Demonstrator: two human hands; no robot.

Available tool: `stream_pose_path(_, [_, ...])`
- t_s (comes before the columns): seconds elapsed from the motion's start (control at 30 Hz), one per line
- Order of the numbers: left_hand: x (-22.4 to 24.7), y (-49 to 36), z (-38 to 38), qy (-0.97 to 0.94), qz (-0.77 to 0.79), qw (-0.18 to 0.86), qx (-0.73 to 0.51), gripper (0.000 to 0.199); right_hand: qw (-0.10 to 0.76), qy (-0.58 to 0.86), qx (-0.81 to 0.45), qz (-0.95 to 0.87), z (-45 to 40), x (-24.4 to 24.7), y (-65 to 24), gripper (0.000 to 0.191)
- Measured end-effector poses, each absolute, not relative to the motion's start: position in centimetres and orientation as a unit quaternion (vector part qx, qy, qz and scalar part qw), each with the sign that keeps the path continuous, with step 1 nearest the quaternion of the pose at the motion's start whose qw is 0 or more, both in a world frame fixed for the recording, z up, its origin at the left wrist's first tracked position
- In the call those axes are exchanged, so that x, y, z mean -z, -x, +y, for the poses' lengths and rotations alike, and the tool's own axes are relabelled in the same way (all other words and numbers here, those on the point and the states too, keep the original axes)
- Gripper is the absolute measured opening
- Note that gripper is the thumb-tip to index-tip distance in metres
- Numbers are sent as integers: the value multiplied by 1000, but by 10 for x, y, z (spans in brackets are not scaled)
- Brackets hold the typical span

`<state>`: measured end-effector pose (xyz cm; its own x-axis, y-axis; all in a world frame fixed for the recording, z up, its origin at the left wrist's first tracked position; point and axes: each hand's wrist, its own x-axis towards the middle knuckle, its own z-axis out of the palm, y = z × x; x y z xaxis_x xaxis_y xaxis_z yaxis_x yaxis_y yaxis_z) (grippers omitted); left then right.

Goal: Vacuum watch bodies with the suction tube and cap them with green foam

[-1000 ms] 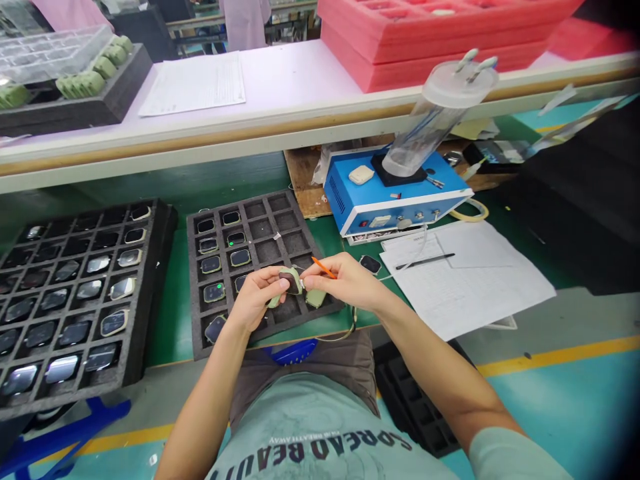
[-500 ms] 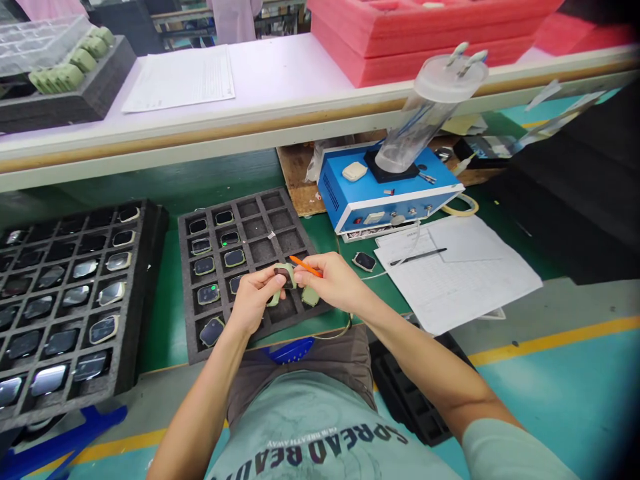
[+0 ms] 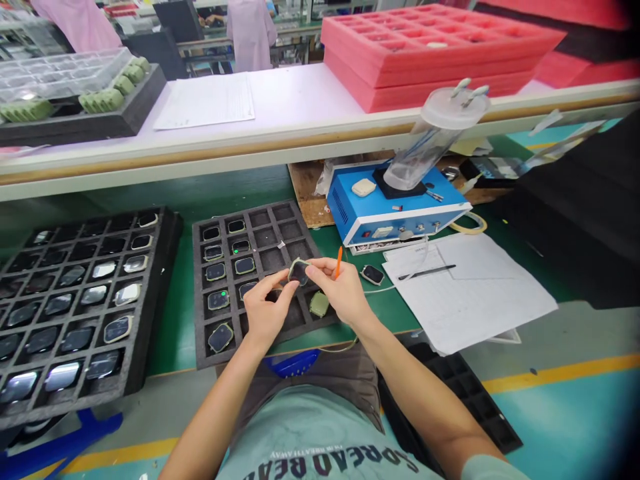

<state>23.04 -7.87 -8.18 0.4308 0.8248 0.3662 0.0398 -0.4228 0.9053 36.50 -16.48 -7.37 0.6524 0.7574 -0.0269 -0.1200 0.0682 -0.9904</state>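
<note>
Watch [image 3: 299, 271] is over the dark foam tray [image 3: 273, 261], screen up; L hand [image 3: 267, 303] and R hand [image 3: 345, 291] are both pinched on it at opp. edges, prob. to hold it steady. Orange stick [image 3: 339, 261] is tucked betw. R fingers, prob. so thumb + index can grip. Tray's compartments presumably keep units apart; green piece [image 3: 319, 304] is just by R hand. Green bench [image 3: 175, 313] also bears blue box [image 3: 350, 213] + papers [image 3: 480, 293]; red foam trays [image 3: 400, 77] on shelf [image 3: 290, 100] above, pink-clad ppl [image 3: 250, 33] in bkgd.
</note>
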Motion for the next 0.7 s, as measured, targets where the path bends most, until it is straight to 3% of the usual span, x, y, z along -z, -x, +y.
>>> stream_pose_path(0.27, [83, -226, -78, -742, 254, 405, -470, 22, 715, 590, -301, -222, -159, 71, -353, 38])
stream_pose_path(0.4, [84, -226, -79, -750, 245, 405, -463, 24, 732, 559, -348, -172, -160, 69, -351, 40])
stream_pose_path(0.5, [84, -227, -79, -731, 287, 437, -439, 40, 742, 516, -413, -109, -161, 65, -348, 46])
stream_pose_path(0.63, [80, -227, -76, -692, 310, 512, -403, 24, 745, 485, -453, -73, -159, 62, -339, 51])
stream_pose_path(0.7, [78, -226, -73, -650, 309, 573, -392, 26, 729, 501, -455, -105, -161, 64, -336, 52])
